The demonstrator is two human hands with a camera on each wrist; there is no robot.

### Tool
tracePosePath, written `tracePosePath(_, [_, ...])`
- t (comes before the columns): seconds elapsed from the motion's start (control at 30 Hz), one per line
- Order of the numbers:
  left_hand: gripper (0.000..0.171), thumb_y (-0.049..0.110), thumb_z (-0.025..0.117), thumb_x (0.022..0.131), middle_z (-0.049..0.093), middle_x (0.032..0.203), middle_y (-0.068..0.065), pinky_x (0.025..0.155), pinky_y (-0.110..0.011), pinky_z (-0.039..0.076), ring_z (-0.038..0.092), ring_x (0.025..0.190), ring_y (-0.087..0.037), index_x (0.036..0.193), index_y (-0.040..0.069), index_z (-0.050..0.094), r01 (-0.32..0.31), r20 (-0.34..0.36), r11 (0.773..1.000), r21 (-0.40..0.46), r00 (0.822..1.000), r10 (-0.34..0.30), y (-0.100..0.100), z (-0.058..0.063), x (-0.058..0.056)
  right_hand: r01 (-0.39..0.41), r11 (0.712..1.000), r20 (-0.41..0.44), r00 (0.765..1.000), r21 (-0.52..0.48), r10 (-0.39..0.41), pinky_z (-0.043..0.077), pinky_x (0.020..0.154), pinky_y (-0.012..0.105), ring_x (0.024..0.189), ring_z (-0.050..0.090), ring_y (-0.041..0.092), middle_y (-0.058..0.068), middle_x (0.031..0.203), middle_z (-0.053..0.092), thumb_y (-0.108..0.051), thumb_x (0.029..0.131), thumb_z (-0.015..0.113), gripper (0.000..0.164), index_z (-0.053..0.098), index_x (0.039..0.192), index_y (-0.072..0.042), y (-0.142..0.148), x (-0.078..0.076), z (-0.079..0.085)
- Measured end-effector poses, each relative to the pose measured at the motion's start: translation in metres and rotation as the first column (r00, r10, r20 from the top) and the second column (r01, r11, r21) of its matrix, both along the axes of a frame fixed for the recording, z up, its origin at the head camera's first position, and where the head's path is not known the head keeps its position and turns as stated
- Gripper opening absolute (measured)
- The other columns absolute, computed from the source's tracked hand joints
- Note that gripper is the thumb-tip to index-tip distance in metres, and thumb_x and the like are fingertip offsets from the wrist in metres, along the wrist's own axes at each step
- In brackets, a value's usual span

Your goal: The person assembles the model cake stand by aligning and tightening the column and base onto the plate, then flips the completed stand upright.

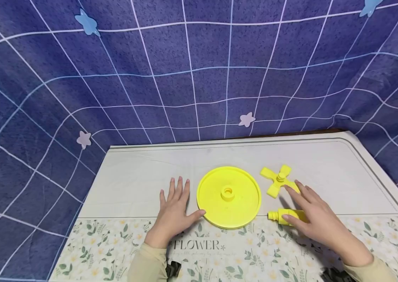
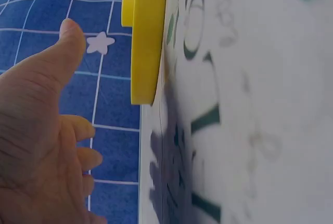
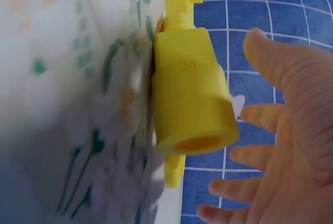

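A round yellow disc (image 1: 213, 203) with a raised rim and a small central socket lies flat on the table. To its left, my left hand (image 1: 175, 215) is spread with fingers extended, the thumb near the disc's edge. In the left wrist view that hand (image 2: 36, 104) holds nothing. My right hand (image 1: 320, 219) hovers with spread fingers over a yellow post (image 1: 287, 215) that has a threaded end and lies on its side. The right wrist view shows a gap between the post (image 3: 192, 94) and the hand (image 3: 291, 130). Beyond lies a yellow four-armed cross piece (image 1: 274, 190) with a threaded stub.
A white table cover (image 1: 139, 176) has a floral front band with the word FLOWER. Behind and beside the table hangs a blue grid-patterned curtain (image 1: 206, 86) with stars. The table's back edge (image 1: 184, 144) meets the curtain.
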State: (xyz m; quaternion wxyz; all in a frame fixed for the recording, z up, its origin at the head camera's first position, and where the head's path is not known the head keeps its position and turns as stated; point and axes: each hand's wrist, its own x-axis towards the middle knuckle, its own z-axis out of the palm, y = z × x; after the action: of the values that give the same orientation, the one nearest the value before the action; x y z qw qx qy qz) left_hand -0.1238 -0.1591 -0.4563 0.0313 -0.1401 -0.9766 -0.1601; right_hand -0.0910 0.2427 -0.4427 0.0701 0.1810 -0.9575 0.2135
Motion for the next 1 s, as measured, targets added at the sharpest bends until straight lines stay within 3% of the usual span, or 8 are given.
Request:
tracePosePath(0.27, [0.111, 0.068, 0.063, 0.08, 0.012, 0.161, -0.018, 0.112, -0.065, 0.005, 0.0, 0.148, -0.038, 0.157, 0.009, 0.012, 0.048, 0.111, 0.998, 0.029, 0.992, -0.051, 0.013, -0.002, -0.005, -0.035, 0.999, 0.139, 0.99, -0.029, 0.039, 0.047, 0.089, 0.056, 0.114, 0.058, 0.036, 0.014, 0.129, 0.061, -0.046, 0.08, 0.077, 0.073, 0.055, 0.138, -0.006, 0.014, 0.01, -0.006])
tracePosePath(0.5, [0.113, 0.071, 0.062, 0.079, 0.009, 0.16, -0.023, 0.113, -0.063, 0.005, -0.001, 0.147, -0.039, 0.156, 0.002, 0.014, 0.113, 0.192, 0.994, -0.009, 0.975, -0.109, 0.021, 0.002, -0.008, -0.027, 0.999, 0.215, 0.976, -0.025, 0.031, 0.048, 0.089, 0.055, 0.113, 0.059, 0.036, 0.011, 0.125, 0.063, -0.029, 0.075, 0.084, 0.071, 0.056, 0.136, -0.005, 0.022, 0.012, -0.01])
tracePosePath(0.73, [0.118, 0.071, 0.062, 0.078, 0.011, 0.159, -0.024, 0.114, -0.061, 0.005, 0.001, 0.148, -0.038, 0.154, -0.005, 0.013, 0.126, 0.261, 0.992, -0.02, 0.958, -0.116, 0.027, 0.004, -0.008, 0.029, 0.998, 0.211, 0.977, -0.061, -0.015, 0.053, 0.083, 0.049, 0.105, 0.064, 0.032, 0.01, 0.119, 0.066, -0.021, 0.076, 0.083, 0.059, 0.061, 0.129, -0.006, 0.02, 0.013, -0.01])
tracePosePath(0.9, [0.119, 0.069, 0.065, 0.078, 0.011, 0.16, -0.022, 0.115, -0.06, 0.007, 0.001, 0.148, -0.035, 0.153, -0.006, 0.012, 0.121, 0.288, 0.993, -0.014, 0.951, -0.111, 0.029, 0.001, -0.009, 0.055, 0.988, 0.137, 0.99, -0.146, -0.035, 0.055, 0.077, 0.044, 0.097, 0.068, 0.027, 0.004, 0.112, 0.07, -0.019, 0.078, 0.082, 0.052, 0.062, 0.125, -0.008, 0.019, 0.015, -0.007])
tracePosePath(1.0, [0.119, 0.067, 0.067, 0.078, 0.01, 0.16, -0.023, 0.115, -0.059, 0.008, 0.001, 0.148, -0.035, 0.153, -0.006, 0.012, 0.115, 0.291, 0.993, -0.005, 0.951, -0.108, 0.031, 0.002, -0.009, 0.064, 0.976, 0.097, 0.994, -0.21, -0.044, 0.055, 0.065, 0.037, 0.097, 0.067, 0.033, 0.009, 0.111, 0.07, -0.023, 0.08, 0.081, 0.052, 0.062, 0.126, -0.006, 0.019, 0.014, -0.004])
